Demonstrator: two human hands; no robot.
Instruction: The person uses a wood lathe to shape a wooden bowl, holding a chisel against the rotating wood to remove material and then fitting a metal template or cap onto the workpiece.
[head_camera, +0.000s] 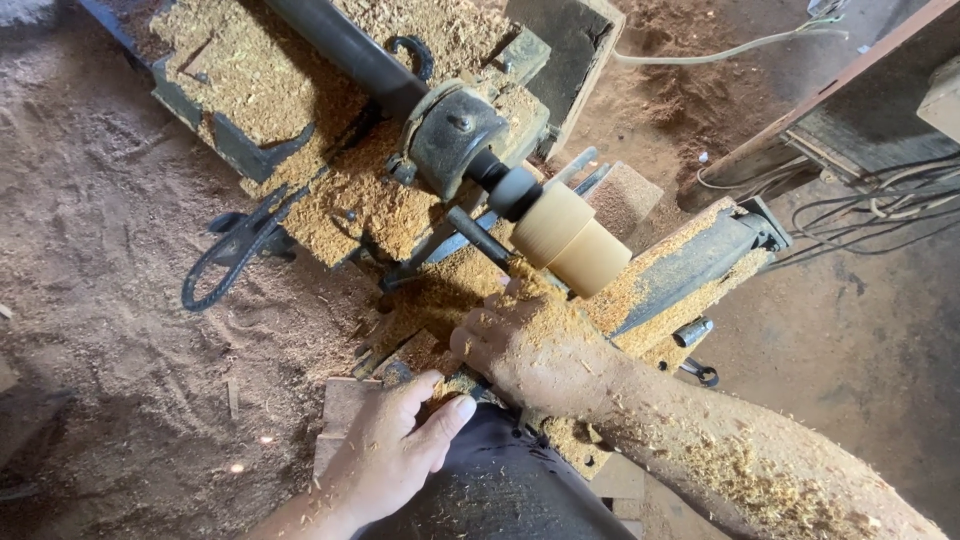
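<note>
Sawdust covers the earthen floor (120, 300) and the lathe bed (270, 90). One pale wooden cylinder (572, 240) sits on the spindle. Both hands are closed around one tool handle below it: the right hand (530, 345) near the wood to steady it, the left hand (400, 445) behind, near the dark trousers (500, 480).
</note>
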